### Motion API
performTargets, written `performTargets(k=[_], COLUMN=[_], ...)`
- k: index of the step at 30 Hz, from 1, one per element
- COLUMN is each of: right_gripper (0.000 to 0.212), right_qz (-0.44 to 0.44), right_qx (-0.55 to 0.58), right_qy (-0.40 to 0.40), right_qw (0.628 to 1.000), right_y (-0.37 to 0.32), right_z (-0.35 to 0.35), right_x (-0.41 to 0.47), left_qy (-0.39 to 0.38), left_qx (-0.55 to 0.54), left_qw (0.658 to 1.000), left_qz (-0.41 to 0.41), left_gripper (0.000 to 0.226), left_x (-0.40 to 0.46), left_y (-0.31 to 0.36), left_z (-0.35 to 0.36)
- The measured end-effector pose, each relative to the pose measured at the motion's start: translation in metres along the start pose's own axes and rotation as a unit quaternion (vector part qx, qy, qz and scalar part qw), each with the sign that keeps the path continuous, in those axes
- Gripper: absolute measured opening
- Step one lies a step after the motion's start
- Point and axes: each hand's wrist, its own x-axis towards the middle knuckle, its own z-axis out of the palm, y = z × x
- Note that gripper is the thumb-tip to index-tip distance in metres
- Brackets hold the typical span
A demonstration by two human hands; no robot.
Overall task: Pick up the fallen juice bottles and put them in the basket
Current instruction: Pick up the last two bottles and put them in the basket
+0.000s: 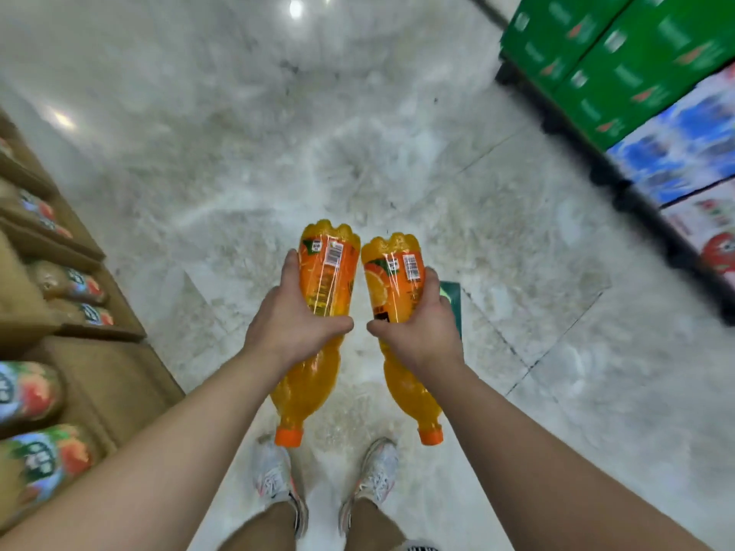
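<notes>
Evidently mid-carry: left hand (294, 332) and right hand (417, 332) each grip a juice bottle (328, 280) by the belly, caps toward the person, above the floor (318, 133); no basket shows.

You stand on a pale, glossy marble-patterned tile floor (358, 153) showing two bright ceiling-light reflections. On your left, brown cardboard trays (99, 351) hold labelled bottles. On your right, stacked green cartons (620, 53) adjoin blue cartons (684, 153) along the aisle edge.
</notes>
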Motion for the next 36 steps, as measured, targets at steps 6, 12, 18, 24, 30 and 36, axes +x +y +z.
performTargets(k=[6, 12, 18, 24, 30, 36], right_gripper=[0.122, 0.126, 0.128, 0.125, 0.128, 0.118], right_qz=[-0.056, -0.121, -0.229, -0.362, -0.467, -0.547], right_qx=[0.013, 0.004, -0.036, -0.103, -0.150, -0.183], right_qy=[0.039, 0.046, -0.005, -0.048, -0.113, -0.205], right_qw=[0.998, 0.992, 0.973, 0.925, 0.864, 0.791], right_y=[-0.110, -0.198, -0.265, -0.310, -0.335, -0.337], right_z=[-0.118, -0.193, -0.237, -0.250, -0.216, -0.150], right_x=[-0.079, -0.143, -0.182, -0.214, -0.279, -0.366], left_qy=[0.036, 0.113, 0.225, 0.315, 0.406, 0.485], left_qx=[-0.005, -0.022, -0.066, -0.114, -0.172, -0.214], left_qw=[0.998, 0.990, 0.970, 0.942, 0.894, 0.834], left_qz=[0.057, 0.080, 0.072, 0.018, -0.076, -0.155], left_gripper=[0.138, 0.137, 0.136, 0.137, 0.143, 0.138], left_x=[-0.090, -0.171, -0.249, -0.325, -0.410, -0.499], left_y=[0.088, 0.144, 0.161, 0.150, 0.113, 0.048], left_z=[-0.132, -0.228, -0.285, -0.304, -0.295, -0.275])
